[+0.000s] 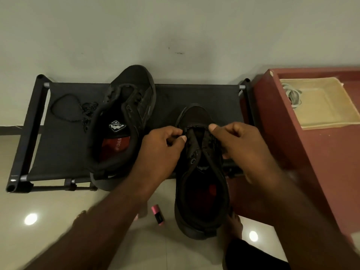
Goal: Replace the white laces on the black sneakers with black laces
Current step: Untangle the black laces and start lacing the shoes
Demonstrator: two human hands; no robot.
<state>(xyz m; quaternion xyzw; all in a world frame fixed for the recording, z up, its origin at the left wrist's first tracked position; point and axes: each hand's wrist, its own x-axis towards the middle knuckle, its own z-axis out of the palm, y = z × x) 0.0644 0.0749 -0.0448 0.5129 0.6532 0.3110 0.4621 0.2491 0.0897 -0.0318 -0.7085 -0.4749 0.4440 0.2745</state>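
Pinching the black lace (191, 127) from both sides, the two hands work at the far lace holes of the near sneaker (200, 191). The left hand (161, 149) has its thumb and fingers closed on the lace at the left side of the tongue. The right hand (239, 147) has its fingers curled on the lace at the right side, with its thumb up. This sneaker is black. Its toe is over the shoe rack (64, 152) and its heel sticks out toward the person, above the floor (58, 221).

The shoe rack is low, with a black cloth top and a dark frame. It stands against a pale wall (175, 26) that has a few small dark marks. The other sneaker (124, 117) lies on the rack to the left, with no lace in it, and you can see a white logo and a red patch inside. A loose black lace (78, 108) lies in a heap on the cloth, just left of that sneaker.

The floor is made of shiny pale tiles, and two round spots of light shine on it. A small pink thing (157, 214) lies on the floor between the arms. A bare foot (234, 225) is by the heel of the near sneaker.

On the right stands a dark red cabinet (311, 162). On top of it is a beige tray (327, 114), and the white laces (293, 96) lie in the far left corner of the tray.
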